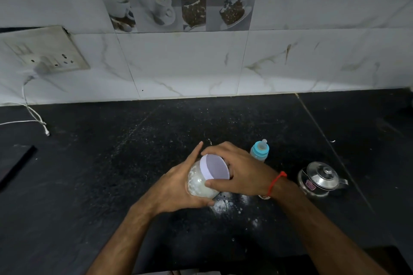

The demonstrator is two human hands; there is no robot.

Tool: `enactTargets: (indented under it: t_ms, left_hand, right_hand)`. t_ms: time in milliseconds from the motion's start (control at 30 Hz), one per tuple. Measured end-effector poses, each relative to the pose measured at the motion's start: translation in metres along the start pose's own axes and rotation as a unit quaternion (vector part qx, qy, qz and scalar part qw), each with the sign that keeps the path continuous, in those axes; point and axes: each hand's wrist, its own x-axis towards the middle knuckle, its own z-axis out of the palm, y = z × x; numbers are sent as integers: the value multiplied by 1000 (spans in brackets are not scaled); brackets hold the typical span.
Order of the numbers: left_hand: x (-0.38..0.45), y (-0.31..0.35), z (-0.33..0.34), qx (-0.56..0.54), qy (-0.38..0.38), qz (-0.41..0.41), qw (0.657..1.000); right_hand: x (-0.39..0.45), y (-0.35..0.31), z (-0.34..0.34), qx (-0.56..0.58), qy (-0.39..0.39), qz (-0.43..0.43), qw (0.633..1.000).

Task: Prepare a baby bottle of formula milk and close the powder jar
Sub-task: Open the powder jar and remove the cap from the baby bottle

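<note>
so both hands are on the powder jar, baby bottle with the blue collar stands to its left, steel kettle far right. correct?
Not quite: the baby bottle stands to the right of the powder jar, behind the right hand, as the head view shows. The rest holds: the left hand and right hand both hold the jar, and the steel kettle sits far right.

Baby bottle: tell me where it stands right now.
In the head view the baby bottle stands upright on the black counter, right of centre, just behind the right hand and left of the steel kettle.
</note>
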Motion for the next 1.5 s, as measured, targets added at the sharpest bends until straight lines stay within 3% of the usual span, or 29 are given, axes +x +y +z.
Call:
enactTargets:
  t_ms: [67, 133, 200, 367, 567, 700, 800, 867, 967, 1067, 1133, 1200, 1300, 1367, 1500]
  left_hand:
    - [1, -12, 2, -9, 22, -23, 999]
    - [1, -22, 7, -12, 60, -43, 997]
    - [7, -32, 16, -66, 113, -34, 991]
    - [34, -39, 42, -140, 208, -19, 968]
    - [49, -44, 70, -86, 214, -50, 972]
    - [47, -48, 72, -84, 201, -97, 971]
    - [41, -46, 70, -48, 180, -124, 975]
    - [34, -40, 69, -16, 203, -130, 970]
    - [21, -18, 70, 42, 306, -63, 949]
    - [18, 12, 79, 109, 387, 61, 914]
    - [25, 27, 88, 107, 348, 141, 921]
    - [36, 42, 94, 65, 243, 157, 955]
    - [60, 52, 111, 19, 147, 66, 987]
    - [79, 50, 124, -11, 124, 8, 992]
    - [106, 41, 143, -49, 100, -25, 993]
  right_hand:
    - [-9, 8, -1, 98, 57, -15, 993]
    - [-24, 16, 3, 250, 91, -3, 964]
    - [-40, 26, 17, 307, 101, 23, 946]
    - [-66, 59, 89, 102, 177, 79, 976]
    - [-73, 83, 131, -136, 83, 105, 982]
    - [-78, 83, 129, -128, 49, 130, 982]
    - [-81, 81, 113, -76, 200, 73, 974]
    - [-77, 79, 90, -40, 339, 71, 937]
    - [-57, 87, 43, 18, 455, 138, 880]
    - [-30, 110, 6, 38, 382, 232, 894]
    - [-16, 123, -4, 21, 300, 263, 917]
    - [-8, 131, -6, 12, 258, 256, 932]
    - [-8, 133, -8, 14, 277, 228, 933]
    - [-13, 130, -11, 9, 291, 212, 933]
    - [-21, 126, -3, -9, 273, 185, 944]
